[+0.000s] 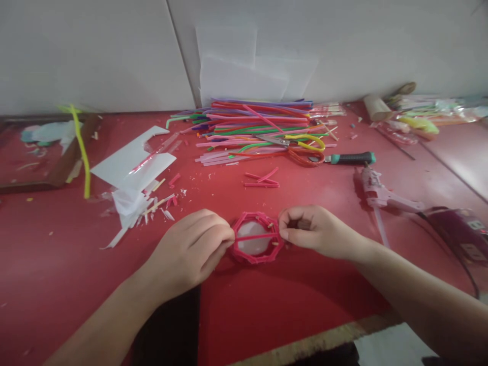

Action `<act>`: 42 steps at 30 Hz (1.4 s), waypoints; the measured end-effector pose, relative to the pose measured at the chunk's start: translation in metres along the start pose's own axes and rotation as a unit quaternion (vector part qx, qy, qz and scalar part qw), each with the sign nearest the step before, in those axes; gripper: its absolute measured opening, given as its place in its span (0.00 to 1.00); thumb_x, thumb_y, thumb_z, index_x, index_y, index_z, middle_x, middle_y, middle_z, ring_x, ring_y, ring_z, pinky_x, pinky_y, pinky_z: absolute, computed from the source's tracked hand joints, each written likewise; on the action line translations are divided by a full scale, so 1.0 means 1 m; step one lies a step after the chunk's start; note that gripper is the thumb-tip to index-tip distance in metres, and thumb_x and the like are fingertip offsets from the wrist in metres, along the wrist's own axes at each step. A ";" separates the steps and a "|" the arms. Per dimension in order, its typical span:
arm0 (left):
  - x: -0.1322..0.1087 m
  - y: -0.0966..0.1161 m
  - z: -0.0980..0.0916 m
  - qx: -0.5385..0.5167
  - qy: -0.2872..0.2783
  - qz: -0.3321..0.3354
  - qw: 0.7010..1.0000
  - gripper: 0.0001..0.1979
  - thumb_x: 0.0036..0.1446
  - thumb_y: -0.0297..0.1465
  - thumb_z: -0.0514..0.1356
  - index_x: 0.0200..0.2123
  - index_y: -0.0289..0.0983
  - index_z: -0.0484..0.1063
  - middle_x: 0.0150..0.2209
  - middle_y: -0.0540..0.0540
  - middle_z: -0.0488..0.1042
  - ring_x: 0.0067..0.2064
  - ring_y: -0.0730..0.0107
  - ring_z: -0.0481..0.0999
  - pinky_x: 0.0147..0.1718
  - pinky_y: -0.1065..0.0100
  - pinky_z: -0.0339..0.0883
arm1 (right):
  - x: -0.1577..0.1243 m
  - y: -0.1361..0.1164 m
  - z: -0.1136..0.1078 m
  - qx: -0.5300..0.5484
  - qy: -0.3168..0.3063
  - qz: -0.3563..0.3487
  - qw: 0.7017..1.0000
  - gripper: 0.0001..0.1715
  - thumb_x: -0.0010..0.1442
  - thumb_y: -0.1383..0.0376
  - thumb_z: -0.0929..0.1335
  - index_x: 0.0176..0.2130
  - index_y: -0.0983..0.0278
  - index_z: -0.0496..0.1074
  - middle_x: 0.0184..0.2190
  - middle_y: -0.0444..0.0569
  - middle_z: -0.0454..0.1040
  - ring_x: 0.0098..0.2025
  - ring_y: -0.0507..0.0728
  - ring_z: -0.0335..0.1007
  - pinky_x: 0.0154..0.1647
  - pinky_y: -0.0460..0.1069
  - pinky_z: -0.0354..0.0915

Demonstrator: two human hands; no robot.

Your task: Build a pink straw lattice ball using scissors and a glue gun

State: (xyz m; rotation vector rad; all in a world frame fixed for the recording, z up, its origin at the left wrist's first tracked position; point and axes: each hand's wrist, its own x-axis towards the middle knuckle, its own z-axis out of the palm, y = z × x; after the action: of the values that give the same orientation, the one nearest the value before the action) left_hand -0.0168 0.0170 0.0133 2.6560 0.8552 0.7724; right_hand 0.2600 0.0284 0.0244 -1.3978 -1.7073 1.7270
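Observation:
A short pink pipe cleaner (255, 237) spans the top of a pink many-sided ring (258, 260), which has a whitish base inside. My left hand (198, 244) pinches the strip's left end, fingers closed at the ring's left edge. At the opposite side, my right hand (318, 231) has thumb and index finger together on the right end. Both fingertips hide the strip's ends, and whether they also touch the ring I cannot tell. Just beyond the ring lie a few cut pink pieces (262, 184).
Behind are a pile of coloured pipe cleaners (259, 119), scissors (305, 145) and a teal-and-black handled cutter (353, 158). A glue gun (375, 188) with its cable sits right. White card (133, 157), scraps (152, 208) and a yellow pipe cleaner (82, 152) lie left.

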 end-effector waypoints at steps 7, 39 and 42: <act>0.001 0.000 0.000 0.012 0.007 0.013 1.000 0.05 0.63 0.21 0.57 0.39 0.36 0.67 0.35 0.45 0.73 0.38 0.63 0.69 0.39 0.62 0.66 | 0.000 0.000 -0.001 0.008 -0.001 0.003 1.000 0.09 0.54 0.60 0.70 0.28 0.63 0.69 0.23 0.41 0.71 0.25 0.48 0.65 0.26 0.44 0.60; 0.001 0.008 0.004 0.085 -0.067 -0.006 0.994 0.21 0.64 0.43 0.58 0.21 0.39 0.66 0.19 0.51 0.69 0.22 0.69 0.69 0.24 0.65 0.57 | 0.006 0.013 -0.004 -0.148 0.031 -0.160 0.976 0.16 0.62 0.68 0.66 0.49 0.61 0.76 0.49 0.51 0.78 0.49 0.56 0.75 0.51 0.51 0.70; 0.000 0.004 0.006 0.107 -0.076 -0.015 0.991 0.20 0.66 0.38 0.56 0.22 0.38 0.69 0.20 0.49 0.72 0.23 0.66 0.71 0.26 0.65 0.58 | 0.006 0.014 -0.006 -0.189 0.026 -0.196 0.962 0.13 0.63 0.68 0.66 0.44 0.60 0.78 0.45 0.50 0.79 0.47 0.54 0.76 0.49 0.49 0.70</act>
State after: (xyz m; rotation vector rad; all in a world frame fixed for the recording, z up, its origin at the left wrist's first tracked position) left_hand -0.0119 0.0133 0.0099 2.8357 0.9824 0.4862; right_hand 0.2672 0.0339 0.0106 -1.1240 -2.1871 1.1871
